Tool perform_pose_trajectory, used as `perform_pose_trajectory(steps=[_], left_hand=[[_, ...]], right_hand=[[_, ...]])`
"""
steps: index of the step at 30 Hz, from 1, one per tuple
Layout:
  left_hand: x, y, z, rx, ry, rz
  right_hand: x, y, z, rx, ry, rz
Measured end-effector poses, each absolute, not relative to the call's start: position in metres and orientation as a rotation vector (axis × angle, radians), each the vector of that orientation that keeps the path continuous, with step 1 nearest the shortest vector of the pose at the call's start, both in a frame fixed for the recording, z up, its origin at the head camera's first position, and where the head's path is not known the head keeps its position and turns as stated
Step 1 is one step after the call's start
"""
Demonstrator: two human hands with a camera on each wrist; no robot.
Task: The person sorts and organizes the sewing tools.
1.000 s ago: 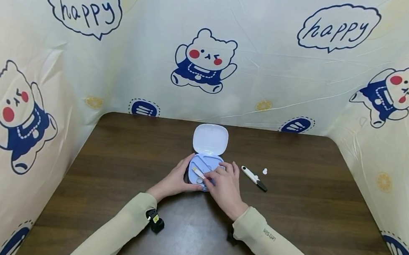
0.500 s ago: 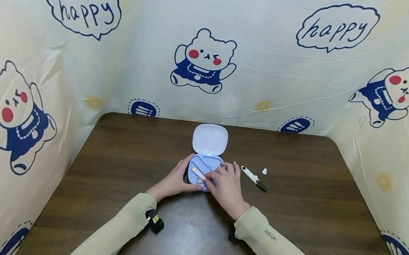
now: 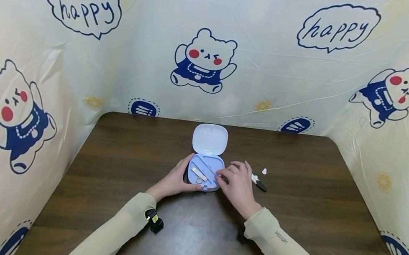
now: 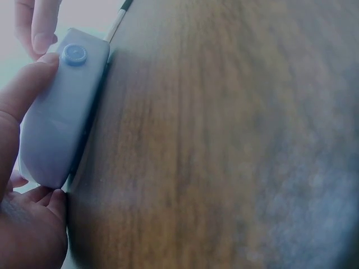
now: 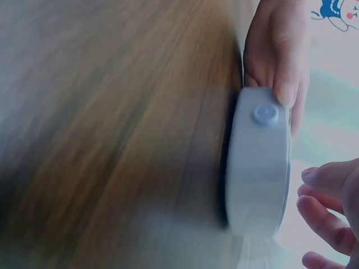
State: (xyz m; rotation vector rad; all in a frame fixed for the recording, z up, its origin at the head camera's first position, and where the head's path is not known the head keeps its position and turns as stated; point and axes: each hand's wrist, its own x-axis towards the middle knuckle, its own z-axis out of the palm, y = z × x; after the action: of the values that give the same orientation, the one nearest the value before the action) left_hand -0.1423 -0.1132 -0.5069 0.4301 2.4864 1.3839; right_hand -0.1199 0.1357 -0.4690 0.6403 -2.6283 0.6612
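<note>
A light-blue compartment case (image 3: 216,161) sits on the table with its pale lid (image 3: 210,139) raised at the back. My left hand (image 3: 174,181) grips its left side, thumb along the front edge near the round button (image 4: 74,54). Inside, in the left part, lie a small white stick with a yellowish end (image 3: 199,174) and a little ring (image 3: 199,180). My right hand (image 3: 237,187) hovers at the case's right edge, fingers loosely bent; in the right wrist view, thumb and fingers stand apart with nothing between them.
To the right lies a white pen-like tool with a black end (image 3: 260,184), partly hidden behind the right hand. Beyond it is a tiny white piece (image 3: 264,171). The dark wooden table (image 3: 142,145) ends at a printed cloth backdrop (image 3: 264,67).
My right hand has let go of the white stick, which now lies in the case, and has moved right. The left hand keeps its grip on the case.
</note>
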Motion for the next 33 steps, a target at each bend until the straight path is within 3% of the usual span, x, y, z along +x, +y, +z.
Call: perform_pose_trajectory(steps=[33], left_hand=[[-0.142,-0.113,-0.507,0.405,2.477,1.371]], right_hand=[[-0.144,0.241,-0.478,0.278,-2.719,0.692]])
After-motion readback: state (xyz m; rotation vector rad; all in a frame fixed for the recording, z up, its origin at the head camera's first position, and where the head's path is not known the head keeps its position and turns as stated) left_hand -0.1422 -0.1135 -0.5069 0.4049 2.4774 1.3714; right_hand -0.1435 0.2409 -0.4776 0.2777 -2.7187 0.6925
